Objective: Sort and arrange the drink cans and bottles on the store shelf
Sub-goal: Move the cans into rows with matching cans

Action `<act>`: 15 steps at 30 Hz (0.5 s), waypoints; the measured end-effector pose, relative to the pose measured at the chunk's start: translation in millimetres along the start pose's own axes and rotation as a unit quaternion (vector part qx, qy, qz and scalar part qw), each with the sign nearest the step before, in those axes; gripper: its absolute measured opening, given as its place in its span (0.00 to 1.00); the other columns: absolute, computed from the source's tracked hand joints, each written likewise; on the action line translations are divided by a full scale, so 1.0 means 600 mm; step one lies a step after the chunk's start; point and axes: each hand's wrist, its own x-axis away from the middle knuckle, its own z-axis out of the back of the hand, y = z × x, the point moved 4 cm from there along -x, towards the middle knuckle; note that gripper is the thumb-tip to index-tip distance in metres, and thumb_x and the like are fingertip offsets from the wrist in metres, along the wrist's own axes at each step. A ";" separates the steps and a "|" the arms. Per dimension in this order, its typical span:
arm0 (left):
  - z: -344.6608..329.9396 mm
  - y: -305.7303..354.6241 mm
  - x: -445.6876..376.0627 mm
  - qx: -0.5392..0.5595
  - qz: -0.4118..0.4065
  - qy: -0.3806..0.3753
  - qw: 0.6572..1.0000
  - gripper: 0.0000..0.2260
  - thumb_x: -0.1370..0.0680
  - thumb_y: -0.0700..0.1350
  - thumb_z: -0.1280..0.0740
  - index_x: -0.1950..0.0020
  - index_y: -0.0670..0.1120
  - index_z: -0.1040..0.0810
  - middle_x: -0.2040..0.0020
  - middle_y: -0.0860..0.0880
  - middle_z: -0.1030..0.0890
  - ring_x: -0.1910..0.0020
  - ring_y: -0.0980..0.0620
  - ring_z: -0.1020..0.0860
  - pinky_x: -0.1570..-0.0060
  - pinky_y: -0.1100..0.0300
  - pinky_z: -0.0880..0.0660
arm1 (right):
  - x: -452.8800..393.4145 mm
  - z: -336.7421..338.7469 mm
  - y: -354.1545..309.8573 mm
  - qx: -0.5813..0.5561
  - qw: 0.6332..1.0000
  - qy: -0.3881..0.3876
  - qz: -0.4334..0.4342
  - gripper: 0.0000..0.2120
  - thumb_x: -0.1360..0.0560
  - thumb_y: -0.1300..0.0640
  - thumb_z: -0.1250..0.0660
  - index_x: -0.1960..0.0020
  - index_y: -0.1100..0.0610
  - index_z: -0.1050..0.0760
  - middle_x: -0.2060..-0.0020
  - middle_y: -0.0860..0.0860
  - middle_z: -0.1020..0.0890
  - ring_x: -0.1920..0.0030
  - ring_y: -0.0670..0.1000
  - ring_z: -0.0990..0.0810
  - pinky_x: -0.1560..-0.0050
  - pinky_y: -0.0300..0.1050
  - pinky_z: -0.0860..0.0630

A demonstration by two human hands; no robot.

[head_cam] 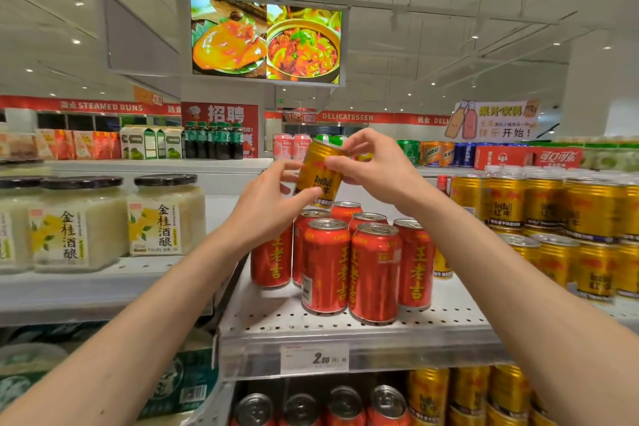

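Observation:
A gold Red Bull can [320, 174] is held tilted in the air above the shelf. My left hand [273, 202] grips its lower part, thumb across the front. My right hand [371, 166] pinches its upper part near the rim. Right below stands a cluster of several red Wanglaoji cans [345, 263] on the white perforated shelf [345, 323]. Stacked gold Red Bull cans [560, 221] fill the right end of the same shelf.
Glass jars of rice wine [103, 221] stand on the neighbouring shelf at left. More red and gold cans [415, 398] sit on the shelf below. A price tag [314, 359] hangs on the shelf edge. Far shelves carry cartons, bottles and soda packs.

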 end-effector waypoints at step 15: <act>-0.069 0.146 0.087 0.096 -0.119 0.006 0.988 0.21 0.27 0.59 0.26 0.36 0.57 0.23 0.44 0.60 0.20 0.54 0.63 0.19 0.58 0.65 0.21 | 0.196 0.168 0.007 -0.140 0.983 0.102 -0.055 0.16 0.24 0.53 0.25 0.43 0.59 0.24 0.46 0.56 0.16 0.50 0.49 0.12 0.49 0.49 0.15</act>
